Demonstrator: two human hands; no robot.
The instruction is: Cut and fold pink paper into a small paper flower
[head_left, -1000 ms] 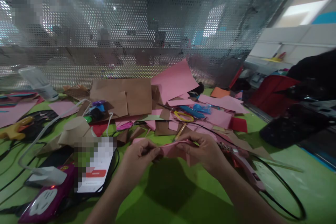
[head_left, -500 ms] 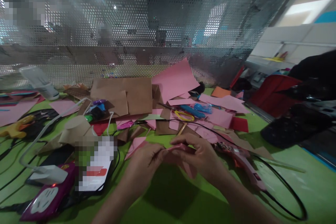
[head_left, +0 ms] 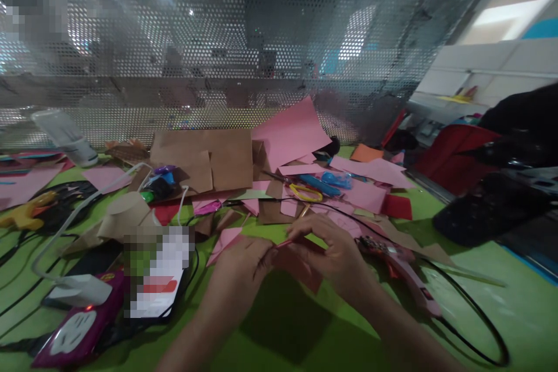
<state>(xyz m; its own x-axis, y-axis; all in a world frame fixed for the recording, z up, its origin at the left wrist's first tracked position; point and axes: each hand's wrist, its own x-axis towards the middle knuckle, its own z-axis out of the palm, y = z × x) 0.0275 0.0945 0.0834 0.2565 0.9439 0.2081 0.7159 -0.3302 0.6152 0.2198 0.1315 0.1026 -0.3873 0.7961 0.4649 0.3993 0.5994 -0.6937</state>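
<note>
A piece of pink paper (head_left: 300, 267) hangs folded between my two hands, raised above the green table (head_left: 283, 331). My left hand (head_left: 244, 267) pinches its left edge between thumb and fingers. At the paper's top right, my right hand (head_left: 329, 250) grips it with thumb and bent forefinger. Part of the sheet is hidden behind the fingers. Just right of my right hand lies a pink corded hair iron (head_left: 403, 273). Beyond the hands are yellow-handled scissors (head_left: 305, 192) and a blue tool (head_left: 320, 184) among paper scraps.
A phone (head_left: 163, 279) and a purple power strip (head_left: 82, 325) with a white charger (head_left: 82, 289) lie at left. A brown cardboard box (head_left: 209, 157) stands at the back, and a yellow glue gun (head_left: 26, 212) lies far left. Black cables cross the table on both sides.
The pink paper has tilted, so its top edge looks thinner and its face is darker. My right hand's fingers have shifted slightly along it; my left hand is almost still.
</note>
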